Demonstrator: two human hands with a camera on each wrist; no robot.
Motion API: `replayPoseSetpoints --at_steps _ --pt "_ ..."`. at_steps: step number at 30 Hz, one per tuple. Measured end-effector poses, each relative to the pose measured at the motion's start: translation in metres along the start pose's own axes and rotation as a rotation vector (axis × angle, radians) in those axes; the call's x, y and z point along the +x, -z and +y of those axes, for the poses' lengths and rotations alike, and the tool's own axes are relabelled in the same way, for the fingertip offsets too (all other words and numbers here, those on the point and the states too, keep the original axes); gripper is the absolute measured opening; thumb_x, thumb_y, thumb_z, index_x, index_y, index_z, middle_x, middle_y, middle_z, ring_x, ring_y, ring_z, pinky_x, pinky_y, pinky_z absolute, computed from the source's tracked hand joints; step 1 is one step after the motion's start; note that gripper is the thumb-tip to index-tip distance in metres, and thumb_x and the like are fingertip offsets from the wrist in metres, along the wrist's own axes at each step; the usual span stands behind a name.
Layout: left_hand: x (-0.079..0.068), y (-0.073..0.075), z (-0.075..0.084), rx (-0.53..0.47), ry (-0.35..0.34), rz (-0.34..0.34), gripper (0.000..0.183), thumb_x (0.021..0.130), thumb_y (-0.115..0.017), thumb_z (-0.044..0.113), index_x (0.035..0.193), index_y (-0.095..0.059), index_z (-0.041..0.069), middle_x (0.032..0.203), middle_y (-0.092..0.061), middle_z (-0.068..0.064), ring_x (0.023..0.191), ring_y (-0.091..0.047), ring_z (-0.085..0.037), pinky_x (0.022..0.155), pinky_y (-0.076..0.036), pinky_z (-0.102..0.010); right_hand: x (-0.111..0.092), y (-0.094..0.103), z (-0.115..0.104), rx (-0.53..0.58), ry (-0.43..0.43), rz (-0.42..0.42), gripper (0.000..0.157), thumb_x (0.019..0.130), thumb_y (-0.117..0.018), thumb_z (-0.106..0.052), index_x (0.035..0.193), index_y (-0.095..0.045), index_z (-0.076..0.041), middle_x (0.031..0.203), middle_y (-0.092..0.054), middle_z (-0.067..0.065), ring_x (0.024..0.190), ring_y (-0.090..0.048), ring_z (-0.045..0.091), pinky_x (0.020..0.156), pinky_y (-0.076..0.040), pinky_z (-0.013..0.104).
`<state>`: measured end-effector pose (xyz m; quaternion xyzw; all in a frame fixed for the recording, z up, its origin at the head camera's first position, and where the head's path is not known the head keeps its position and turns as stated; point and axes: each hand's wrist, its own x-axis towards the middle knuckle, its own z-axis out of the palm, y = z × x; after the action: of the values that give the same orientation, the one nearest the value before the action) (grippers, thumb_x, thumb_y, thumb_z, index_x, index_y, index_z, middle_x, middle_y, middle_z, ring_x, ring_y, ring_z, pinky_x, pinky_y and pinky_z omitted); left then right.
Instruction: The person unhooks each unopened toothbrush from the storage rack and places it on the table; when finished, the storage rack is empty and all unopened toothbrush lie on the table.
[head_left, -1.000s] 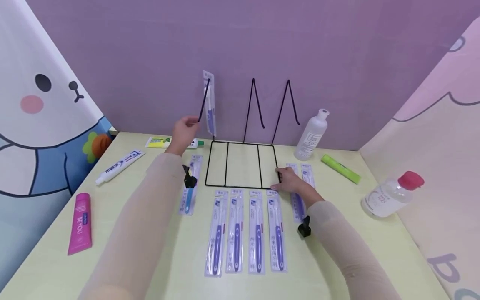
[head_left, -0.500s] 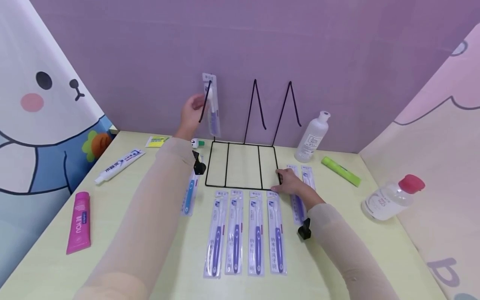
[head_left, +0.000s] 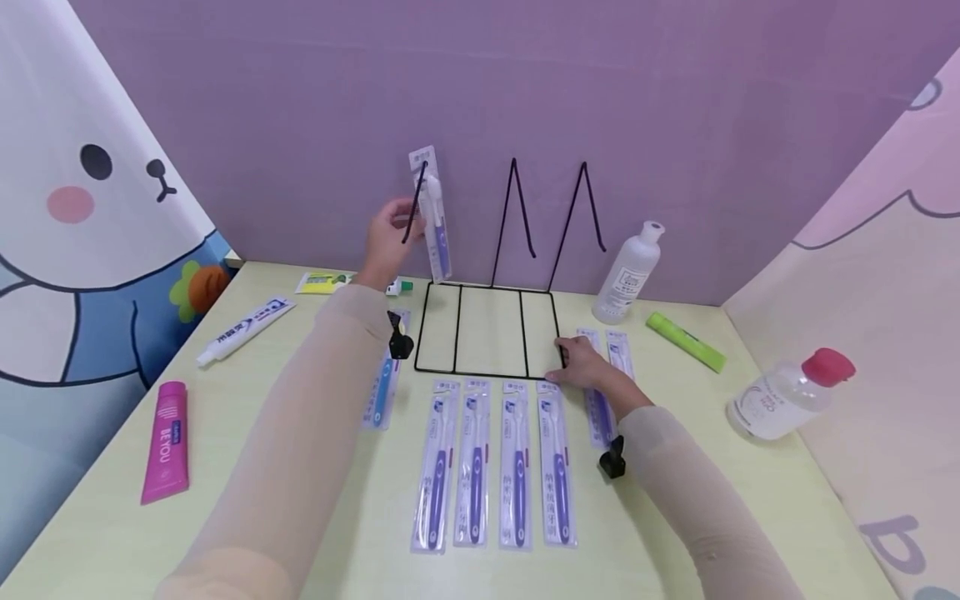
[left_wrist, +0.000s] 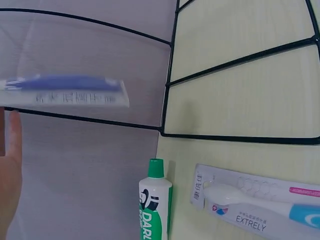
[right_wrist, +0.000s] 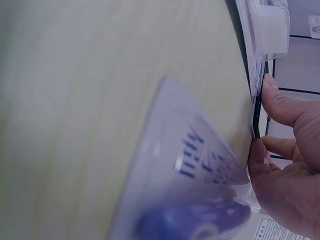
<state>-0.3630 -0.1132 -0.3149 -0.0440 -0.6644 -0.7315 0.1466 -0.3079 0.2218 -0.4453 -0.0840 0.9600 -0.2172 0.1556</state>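
A black wire rack (head_left: 491, 375) with three upright hooks stands at the back of the table. On its left hook hangs a packaged purple toothbrush (head_left: 438, 242), slightly tilted. My left hand (head_left: 390, 240) is beside that hook, fingertips at the package's left edge; in the left wrist view a straight finger (left_wrist: 15, 132) shows just below the package. My right hand (head_left: 579, 363) pinches the rack's front right corner between thumb and fingers. Several packaged purple toothbrushes (head_left: 519, 483) lie in a row before the rack, and two more (head_left: 597, 408) lie partly under the right hand.
A packaged blue toothbrush (head_left: 382, 387) lies left of the rack. Toothpaste tubes, white (head_left: 247, 331), pink (head_left: 167, 442) and yellow-green (head_left: 322, 283), lie further left. To the right are a clear bottle (head_left: 628, 275), a green tube (head_left: 685, 342) and a red-capped bottle (head_left: 780, 400).
My left hand has left the tip of the left hook and reached in to the hanging toothbrush, whose package now tilts more. My right hand stays on the rack's corner.
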Motion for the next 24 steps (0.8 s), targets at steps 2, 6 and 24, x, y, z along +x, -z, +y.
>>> replayPoseSetpoints --at_steps 2,6,24 --pt "-0.001 -0.001 -0.001 0.015 -0.011 -0.017 0.027 0.084 -0.059 -0.005 0.11 -0.055 -0.004 0.106 -0.056 -0.014 0.094 -0.053 -0.023 0.079 -0.048 -0.03 0.0 0.0 0.001 -0.007 -0.001 0.001 0.082 0.079 -0.07 -0.032 0.141 -0.026 -0.002 0.126 -0.031 0.024 0.11 -0.041 0.032 0.094 -0.034 0.044" --pt "-0.003 -0.002 -0.001 0.049 -0.053 0.012 0.025 0.084 -0.061 -0.001 0.108 -0.056 -0.005 0.104 -0.057 -0.013 0.092 -0.053 -0.02 0.08 -0.046 -0.028 0.0 -0.001 0.002 -0.009 0.002 0.003 0.081 0.079 -0.07 -0.032 0.141 -0.026 -0.002 0.126 -0.031 0.024 0.111 -0.04 0.032 0.094 -0.034 0.044" --pt "-0.002 -0.009 -0.004 0.119 -0.181 -0.01 0.025 0.087 -0.059 0.004 0.11 -0.057 -0.004 0.102 -0.06 -0.015 0.089 -0.055 -0.019 0.082 -0.044 -0.028 0.0 0.0 0.0 -0.01 -0.002 -0.006 0.082 0.079 -0.07 -0.033 0.141 -0.025 -0.002 0.127 -0.031 0.024 0.111 -0.04 0.031 0.094 -0.034 0.043"
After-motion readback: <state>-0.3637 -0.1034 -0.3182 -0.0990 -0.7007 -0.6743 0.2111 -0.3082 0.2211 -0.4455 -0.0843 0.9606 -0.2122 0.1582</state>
